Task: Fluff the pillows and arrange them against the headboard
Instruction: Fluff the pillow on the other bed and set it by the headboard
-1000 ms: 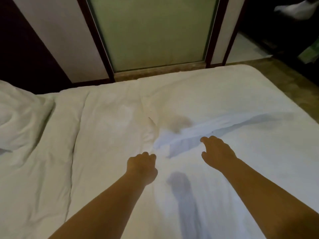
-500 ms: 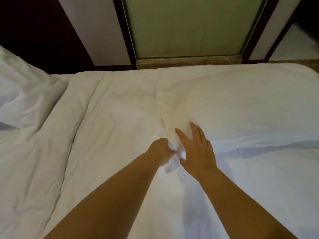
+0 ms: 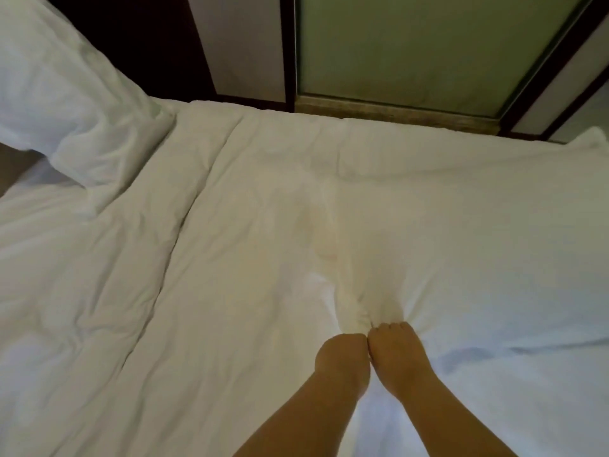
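Head view: both hands sit low and centre-right in the frame, knuckles pressed together side by side. The left hand [image 3: 341, 359] is balled into a fist, clamped on a bunch of white fabric at the near corner of the big pillow [image 3: 461, 245]. The right hand [image 3: 397, 354] is clenched too, fingers curled into the same gathered corner, creases fanning out from the pinch. That pillow fills the right half of the frame, lying flat on the bed, its far edge near the strip of floor at the top. A second pillow [image 3: 62, 94] is slumped in the upper left, crumpled, one corner hanging down toward the rumpled duvet [image 3: 131, 275], which covers the left and middle. Along the top, a frosted glass panel [image 3: 412, 51] in a dark frame stands beyond the bed. I cannot tell which dark surface is the headboard.
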